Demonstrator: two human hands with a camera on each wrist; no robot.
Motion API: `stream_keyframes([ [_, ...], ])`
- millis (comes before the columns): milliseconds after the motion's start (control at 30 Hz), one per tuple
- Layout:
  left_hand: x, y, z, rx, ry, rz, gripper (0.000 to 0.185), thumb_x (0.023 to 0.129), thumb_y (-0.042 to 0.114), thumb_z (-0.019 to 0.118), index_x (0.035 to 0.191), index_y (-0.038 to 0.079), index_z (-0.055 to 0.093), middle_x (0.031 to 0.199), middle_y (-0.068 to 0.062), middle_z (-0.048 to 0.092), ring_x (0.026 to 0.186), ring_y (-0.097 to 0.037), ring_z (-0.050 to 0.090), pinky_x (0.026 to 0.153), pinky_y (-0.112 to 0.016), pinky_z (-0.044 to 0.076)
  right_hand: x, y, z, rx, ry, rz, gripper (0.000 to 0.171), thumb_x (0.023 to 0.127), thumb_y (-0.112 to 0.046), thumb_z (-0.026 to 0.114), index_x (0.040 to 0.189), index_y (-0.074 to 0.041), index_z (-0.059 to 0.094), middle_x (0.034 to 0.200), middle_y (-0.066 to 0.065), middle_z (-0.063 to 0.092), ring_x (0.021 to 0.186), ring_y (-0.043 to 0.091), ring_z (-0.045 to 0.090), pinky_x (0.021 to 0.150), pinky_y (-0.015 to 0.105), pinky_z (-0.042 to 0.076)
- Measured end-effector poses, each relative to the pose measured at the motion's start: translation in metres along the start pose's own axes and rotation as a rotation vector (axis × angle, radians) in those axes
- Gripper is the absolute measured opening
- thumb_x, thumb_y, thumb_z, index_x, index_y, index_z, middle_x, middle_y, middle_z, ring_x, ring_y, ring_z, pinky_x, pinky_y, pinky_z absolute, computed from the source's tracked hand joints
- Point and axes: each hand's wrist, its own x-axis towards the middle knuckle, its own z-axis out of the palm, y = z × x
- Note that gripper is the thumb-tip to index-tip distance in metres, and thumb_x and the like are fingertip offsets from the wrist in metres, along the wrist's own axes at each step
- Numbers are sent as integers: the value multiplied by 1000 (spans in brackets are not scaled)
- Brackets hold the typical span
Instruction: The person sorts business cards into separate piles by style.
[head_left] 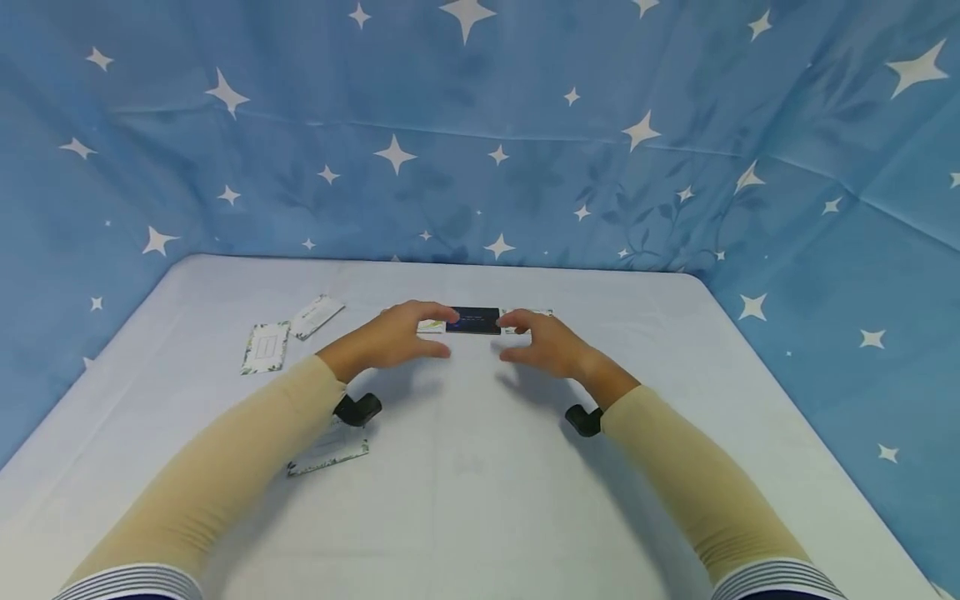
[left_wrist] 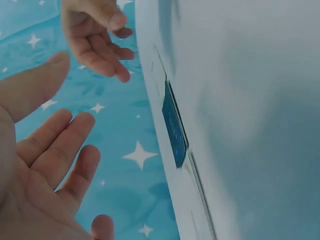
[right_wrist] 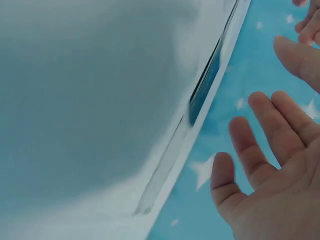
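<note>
A dark blue card (head_left: 474,320) lies flat near the far side of the table, in a row between two white cards. The left white card (head_left: 431,327) shows a bit of yellow-green print and is partly covered by the left hand (head_left: 397,335). On the other side, the right white card (right_wrist: 161,175) is partly behind the right hand (head_left: 551,343) in the head view. Both hands hover over the table facing each other, one at either end of the dark card. Their fingers are spread and loosely bent, and nothing is held; the wrist views show bare palms.
Two white cards with leafy borders, one upright (head_left: 266,347) and one slanted (head_left: 317,317), lie at the far left. Another leafy-edged card (head_left: 330,450) sits partly under the left forearm. A blue star-patterned curtain (head_left: 480,167) hangs behind the white table (head_left: 480,500).
</note>
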Motion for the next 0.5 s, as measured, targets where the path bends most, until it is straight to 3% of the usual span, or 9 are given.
stream_keyframes([
  [267,-67,-23,-9,-56,36,-7,55,92,25,75,142,11,56,145,-8,53,140,-31,38,110,-56,30,-1,-46,32,-46,-144,-113,63,87,-29,78,144,-14,55,141,0,56,129,24,49,104,44,41],
  [500,-103,-41,-8,-68,91,-12,51,92,23,74,138,9,59,142,-9,55,138,-34,39,108,-60,31,4,-83,60,-49,-161,-193,61,86,-33,78,140,-13,57,136,4,58,126,24,51,104,42,41],
])
